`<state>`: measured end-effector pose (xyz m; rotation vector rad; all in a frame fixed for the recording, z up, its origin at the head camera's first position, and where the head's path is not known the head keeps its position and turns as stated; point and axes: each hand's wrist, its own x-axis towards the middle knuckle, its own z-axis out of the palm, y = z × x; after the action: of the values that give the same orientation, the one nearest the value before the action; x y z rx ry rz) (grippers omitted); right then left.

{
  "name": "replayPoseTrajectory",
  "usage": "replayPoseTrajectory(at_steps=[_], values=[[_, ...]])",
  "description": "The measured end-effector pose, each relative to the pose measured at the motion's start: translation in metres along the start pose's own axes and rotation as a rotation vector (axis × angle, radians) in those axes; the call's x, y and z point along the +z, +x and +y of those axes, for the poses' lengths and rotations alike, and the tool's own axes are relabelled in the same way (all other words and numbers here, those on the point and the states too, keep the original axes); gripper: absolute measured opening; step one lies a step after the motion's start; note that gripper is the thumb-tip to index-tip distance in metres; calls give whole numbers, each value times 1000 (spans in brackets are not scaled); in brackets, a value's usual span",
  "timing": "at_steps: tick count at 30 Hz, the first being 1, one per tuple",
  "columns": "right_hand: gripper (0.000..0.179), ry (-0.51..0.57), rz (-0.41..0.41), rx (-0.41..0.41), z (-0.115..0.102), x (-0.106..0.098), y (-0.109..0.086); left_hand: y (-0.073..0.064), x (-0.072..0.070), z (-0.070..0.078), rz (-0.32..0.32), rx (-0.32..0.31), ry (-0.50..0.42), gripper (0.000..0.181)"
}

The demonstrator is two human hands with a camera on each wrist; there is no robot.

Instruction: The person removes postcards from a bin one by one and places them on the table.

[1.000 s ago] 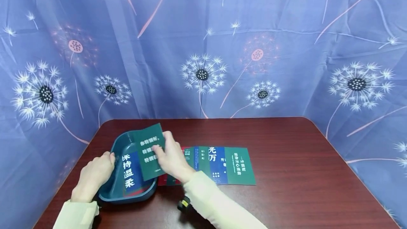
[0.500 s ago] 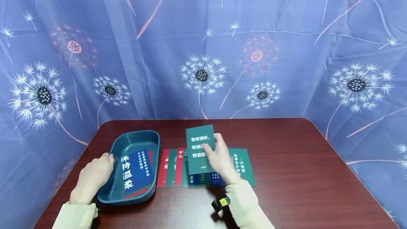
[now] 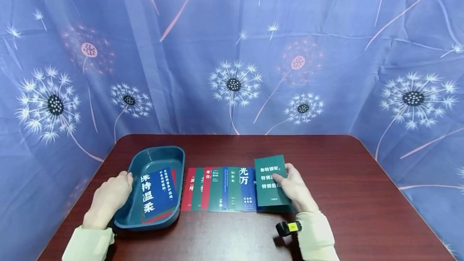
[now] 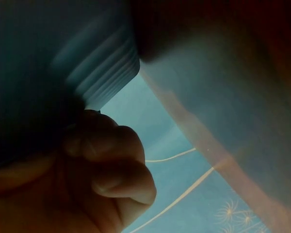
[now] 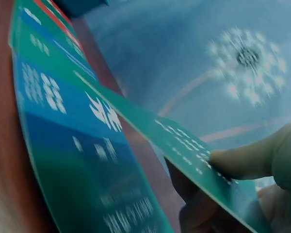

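My right hand (image 3: 299,186) pinches a green card (image 3: 270,194) with white characters, thumb on its face and fingers behind. In the head view it hangs over the right end of an overlapping row of cards (image 3: 214,190); the right wrist view shows a gap between the held card (image 5: 150,126) and the row below. At the left, my left hand (image 3: 110,200) grips the left rim of a dark teal basin (image 3: 156,154). The basin holds a few cards, a blue card (image 3: 159,192) on top. In the left wrist view, curled fingers (image 4: 121,145) press against the basin's ridged side.
The dark red-brown wooden table (image 3: 362,196) stretches right of the cards and in front of them. A blue curtain (image 3: 232,31) with dandelion prints hangs behind the table. A small black device with a yellow label (image 3: 293,226) sits at my right wrist.
My right hand has carried the green card from above the basin rightward along the row to its right end. The left hand keeps its grip on the basin.
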<state>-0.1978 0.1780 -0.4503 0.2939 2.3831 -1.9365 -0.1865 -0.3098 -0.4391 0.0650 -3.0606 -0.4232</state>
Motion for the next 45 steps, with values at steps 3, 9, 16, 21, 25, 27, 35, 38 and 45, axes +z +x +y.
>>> replayPoseTrajectory(at_steps=[3, 9, 16, 21, 25, 27, 35, 38, 45], values=[[23, -27, -5, 48, 8, -16, 1, 0, 1, -1, -8, -1, -5, 39], [25, -97, -2, 79, 18, -32, 5, 0, 2, -1, -17, -5, -1, 38], [22, -129, -1, 103, 24, -32, 6, 1, 0, 0, -24, -6, 10, 37], [21, -196, 41, 60, 27, -29, 6, 1, 0, 1, -13, -1, 11, 37], [22, -317, 86, 22, 27, -28, 5, 2, -1, 2, -7, -4, 10, 37], [24, -407, 119, 4, 27, -27, 5, 2, -1, 2, -10, -5, 8, 37], [51, -695, 175, 34, 24, -20, 5, 2, -2, 0, -28, -15, 12, 38], [57, -731, 173, 76, 22, -20, 4, 2, -2, 0, -27, -14, 13, 39], [53, -735, 171, 77, 21, -24, 3, 1, -1, 0, -19, -8, 5, 39]])
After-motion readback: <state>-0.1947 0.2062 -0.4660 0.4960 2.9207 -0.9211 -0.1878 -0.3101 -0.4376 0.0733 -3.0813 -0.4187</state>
